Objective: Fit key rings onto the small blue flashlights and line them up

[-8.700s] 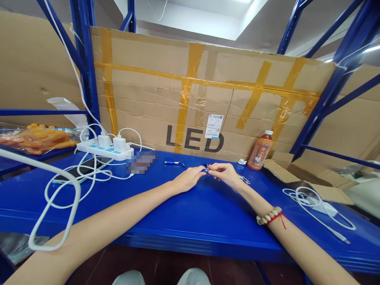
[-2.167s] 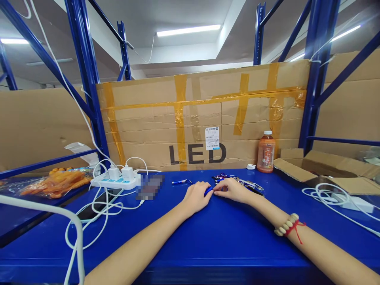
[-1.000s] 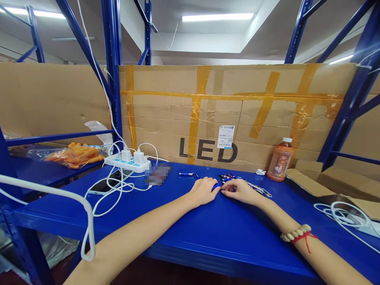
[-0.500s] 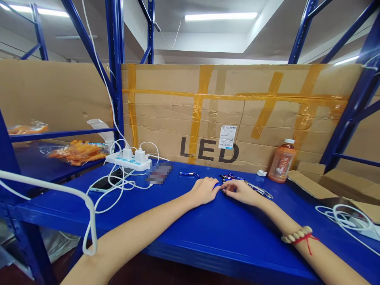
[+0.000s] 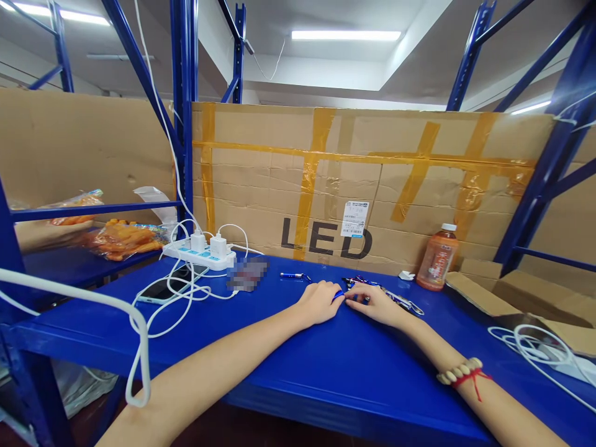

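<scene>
Both my hands rest on the blue shelf top, fingertips meeting. My left hand is curled round a small blue pen-shaped light, only its tip showing. My right hand pinches at the end of that same light, fingers closed. Just behind my right hand lies a small heap of similar keychain lights with metal clips. One more blue light lies alone, left of the heap.
A taped cardboard sheet marked LED stands behind. An orange drink bottle stands at the right, by open cardboard and coiled white cable. Left: power strip, phone, white cables, orange packets.
My hands stay joined on the small blue light throughout. The view has tilted up since the earliest frame and drifted slightly. Nothing on the shelf has moved.
</scene>
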Available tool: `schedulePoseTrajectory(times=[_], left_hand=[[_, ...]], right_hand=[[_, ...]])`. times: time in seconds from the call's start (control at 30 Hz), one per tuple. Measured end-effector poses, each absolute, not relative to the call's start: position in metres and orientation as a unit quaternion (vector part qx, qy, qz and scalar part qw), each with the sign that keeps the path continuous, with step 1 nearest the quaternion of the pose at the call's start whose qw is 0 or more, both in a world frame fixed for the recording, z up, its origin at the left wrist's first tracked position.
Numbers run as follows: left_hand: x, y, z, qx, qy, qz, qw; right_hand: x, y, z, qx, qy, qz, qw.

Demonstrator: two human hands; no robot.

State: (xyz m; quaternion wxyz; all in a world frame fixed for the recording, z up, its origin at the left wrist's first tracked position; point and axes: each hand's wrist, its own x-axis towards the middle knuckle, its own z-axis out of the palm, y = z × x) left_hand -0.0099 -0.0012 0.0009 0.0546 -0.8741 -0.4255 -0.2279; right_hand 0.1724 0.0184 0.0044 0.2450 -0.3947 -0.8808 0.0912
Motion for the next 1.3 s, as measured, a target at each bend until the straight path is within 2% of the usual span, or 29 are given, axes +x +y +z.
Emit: schedulePoseTrajectory(times=[0.37,0.7,1.3], left_hand=[[-0.0099,-0.0018,0.0014,-0.865,-0.446,-0.226,0.041],[-0.0102,-0.0022,0.0010,-0.865,-0.439,-0.239,0.043],[-0.0106,0.0003,0.0011,-0.866,-0.445,-0.222,0.050]], right_hand=[[0.1731,0.0190,0.0045,-0.388,-0.880,0.132,0.242],[0.1747,0.0191,0.0049,-0.363,-0.897,0.068,0.242],[0.1716,0.0173,0.0066,-0.381,-0.886,0.081,0.252]])
